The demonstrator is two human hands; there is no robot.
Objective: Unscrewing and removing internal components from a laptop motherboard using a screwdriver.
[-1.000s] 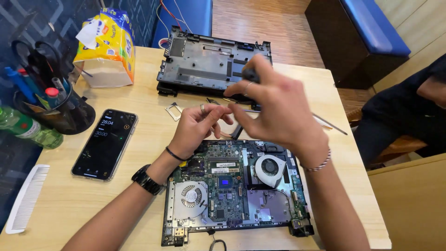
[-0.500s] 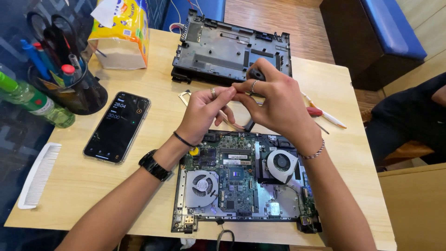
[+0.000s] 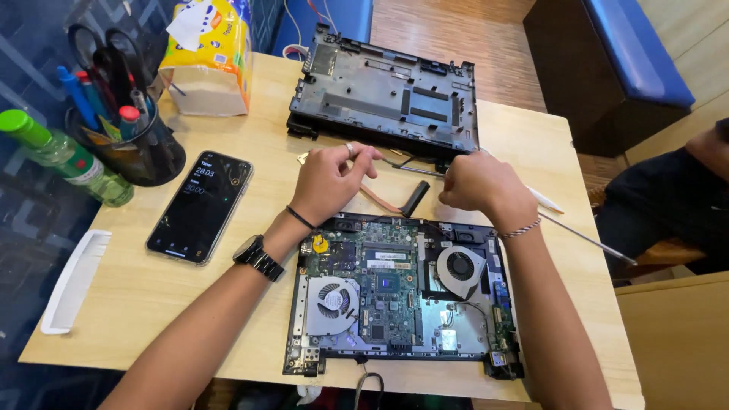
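Copper heat pipe (image 3: 383, 199) lies on the table (image 3: 137, 304) between the two hands, which were pressed together half a second ago and have now moved apart and come down to the wood. Just behind the left hand (image 3: 328, 181), off to its outer side, a black cup (image 3: 144, 156) holds pens and scissors. Both the left hand and the right hand (image 3: 478, 182) are curled into loose fists, and I cannot tell if either one holds anything; the open laptop board (image 3: 395, 296) sits just below both wrists.

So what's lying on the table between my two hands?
In the head view, a copper heat pipe with a black end lies between the left hand and right hand.
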